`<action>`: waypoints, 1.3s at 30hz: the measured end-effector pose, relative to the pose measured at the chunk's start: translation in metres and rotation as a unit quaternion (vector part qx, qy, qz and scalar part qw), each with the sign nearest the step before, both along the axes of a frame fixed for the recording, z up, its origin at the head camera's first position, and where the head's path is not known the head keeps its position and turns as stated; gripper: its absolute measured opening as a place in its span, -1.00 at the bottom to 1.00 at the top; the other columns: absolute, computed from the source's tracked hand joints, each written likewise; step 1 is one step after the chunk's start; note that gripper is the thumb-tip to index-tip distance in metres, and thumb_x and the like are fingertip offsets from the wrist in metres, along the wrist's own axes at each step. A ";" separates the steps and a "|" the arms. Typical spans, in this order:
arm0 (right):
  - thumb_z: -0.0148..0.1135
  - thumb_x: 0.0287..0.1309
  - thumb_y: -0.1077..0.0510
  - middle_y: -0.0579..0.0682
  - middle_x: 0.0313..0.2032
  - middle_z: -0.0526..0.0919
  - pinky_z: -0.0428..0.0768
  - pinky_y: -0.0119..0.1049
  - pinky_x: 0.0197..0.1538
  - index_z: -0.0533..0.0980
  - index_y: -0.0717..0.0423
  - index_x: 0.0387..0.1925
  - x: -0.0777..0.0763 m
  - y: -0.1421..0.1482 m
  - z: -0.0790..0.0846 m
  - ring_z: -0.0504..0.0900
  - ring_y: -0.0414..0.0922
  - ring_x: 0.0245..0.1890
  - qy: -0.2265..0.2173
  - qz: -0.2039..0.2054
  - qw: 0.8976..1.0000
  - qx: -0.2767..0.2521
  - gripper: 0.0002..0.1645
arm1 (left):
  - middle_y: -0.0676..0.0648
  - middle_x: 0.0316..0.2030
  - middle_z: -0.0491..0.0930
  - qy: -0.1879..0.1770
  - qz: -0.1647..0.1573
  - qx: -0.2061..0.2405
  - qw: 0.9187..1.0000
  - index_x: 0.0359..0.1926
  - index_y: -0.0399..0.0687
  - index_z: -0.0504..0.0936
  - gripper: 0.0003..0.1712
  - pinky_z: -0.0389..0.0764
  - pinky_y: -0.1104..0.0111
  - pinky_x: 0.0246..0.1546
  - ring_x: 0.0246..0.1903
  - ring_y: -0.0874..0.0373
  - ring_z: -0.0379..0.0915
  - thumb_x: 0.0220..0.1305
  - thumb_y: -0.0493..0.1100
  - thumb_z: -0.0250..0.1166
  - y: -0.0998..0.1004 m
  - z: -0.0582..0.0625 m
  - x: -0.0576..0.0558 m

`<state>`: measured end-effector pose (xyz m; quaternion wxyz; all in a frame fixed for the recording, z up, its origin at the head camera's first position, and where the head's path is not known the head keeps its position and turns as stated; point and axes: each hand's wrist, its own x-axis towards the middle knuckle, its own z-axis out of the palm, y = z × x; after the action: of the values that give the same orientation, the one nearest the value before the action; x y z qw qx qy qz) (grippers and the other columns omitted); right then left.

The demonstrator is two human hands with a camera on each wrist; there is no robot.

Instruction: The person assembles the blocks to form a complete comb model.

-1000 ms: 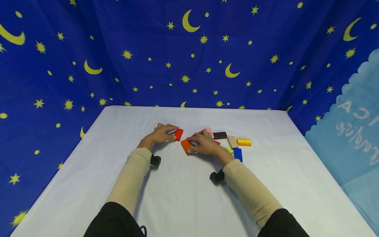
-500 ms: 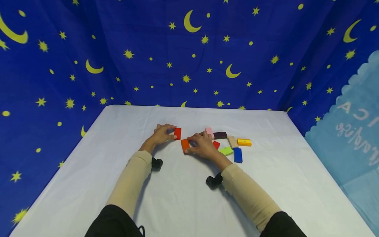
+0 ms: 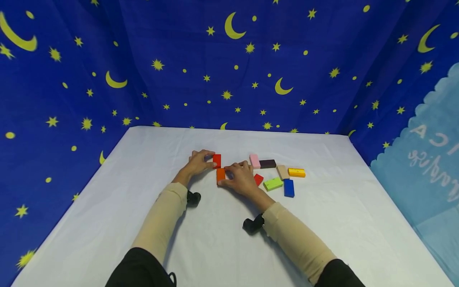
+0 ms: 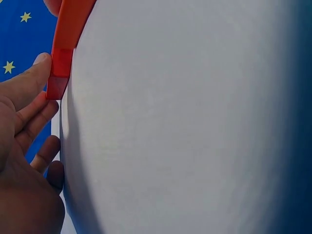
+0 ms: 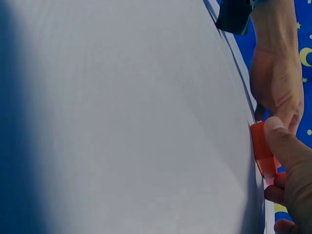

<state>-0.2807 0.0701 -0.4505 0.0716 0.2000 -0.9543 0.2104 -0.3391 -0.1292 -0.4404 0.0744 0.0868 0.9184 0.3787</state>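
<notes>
In the head view my left hand (image 3: 197, 162) pinches a small red block (image 3: 216, 160) between thumb and fingers, low over the white tabletop. My right hand (image 3: 241, 177) grips an orange block (image 3: 220, 176) by its ends. The orange block lies directly on the near side of the red one, their short ends meeting in a line. From the left wrist, the thumb presses one side of the red block (image 4: 59, 73), and the orange block (image 4: 73, 24) continues beyond it. In the right wrist view, a thumb lies on the orange block (image 5: 260, 151).
Right of the hands lie several loose blocks: pink (image 3: 254, 161), dark brown (image 3: 267, 164), tan (image 3: 283, 172), yellow (image 3: 296, 172), blue (image 3: 288, 188), lime green (image 3: 273, 184) and another red block (image 3: 258, 179). A blue starry cloth (image 3: 186, 91) hangs behind the white table (image 3: 208, 247).
The right hand has drawn the orange block leftward and straightened it, closing the gap to the red block. The red block has turned from tilted to upright in line with it.
</notes>
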 end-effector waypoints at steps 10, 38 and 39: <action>0.36 -0.14 -0.36 0.01 -0.03 0.64 0.22 -0.07 0.05 0.58 -0.06 0.05 0.001 -0.001 0.000 0.36 0.04 0.02 0.005 -0.007 1.000 -0.001 -0.26 | -0.10 0.35 0.27 -0.014 0.002 0.007 1.000 0.26 0.06 0.43 -0.42 0.12 -0.07 0.29 0.24 -0.13 0.05 0.22 -0.02 0.28 0.000 0.000 -0.001; 0.32 -0.11 -0.38 -0.01 -0.08 0.66 0.27 -0.11 -0.02 0.61 -0.02 0.01 -0.001 -0.014 -0.006 0.39 0.00 -0.04 0.031 -0.054 0.998 0.014 -0.27 | -0.11 0.33 0.31 -0.003 -0.006 -0.006 1.000 0.26 0.03 0.44 -0.44 0.12 -0.06 0.28 0.26 -0.15 0.05 0.23 -0.03 0.27 0.008 0.003 -0.004; 0.32 -0.11 -0.38 -0.01 -0.08 0.67 0.28 -0.11 -0.02 0.61 -0.02 0.00 -0.001 -0.014 -0.006 0.39 0.00 -0.04 0.033 -0.054 0.998 0.013 -0.27 | -0.11 0.33 0.31 -0.004 -0.005 -0.004 1.000 0.25 0.04 0.44 -0.44 0.12 -0.06 0.28 0.25 -0.15 0.05 0.23 -0.03 0.27 0.008 0.004 -0.004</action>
<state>-0.2817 0.0559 -0.4560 0.1114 0.1563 -0.9634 0.1871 -0.3435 -0.1209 -0.4366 0.0805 0.0899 0.9193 0.3747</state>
